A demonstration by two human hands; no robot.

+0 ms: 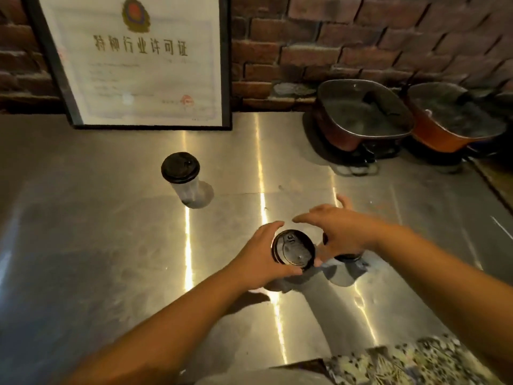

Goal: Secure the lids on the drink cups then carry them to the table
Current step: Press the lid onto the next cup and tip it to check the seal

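Note:
A clear drink cup with a black lid (293,250) stands near the front of the steel counter (111,245). My left hand (261,254) grips it round the rim, fingers and thumb curled about the lid. My right hand (337,232) hovers with straight, spread fingers over a second cup (345,257), which is mostly hidden under the palm; only a dark edge of it shows. A third cup with a black lid (181,177) stands apart, farther back on the left.
A framed certificate (138,62) leans against the brick wall at the back left. Two lidded red pots (361,115) (452,118) sit on burners at the back right. A patterned cloth (416,362) lies at the bottom right.

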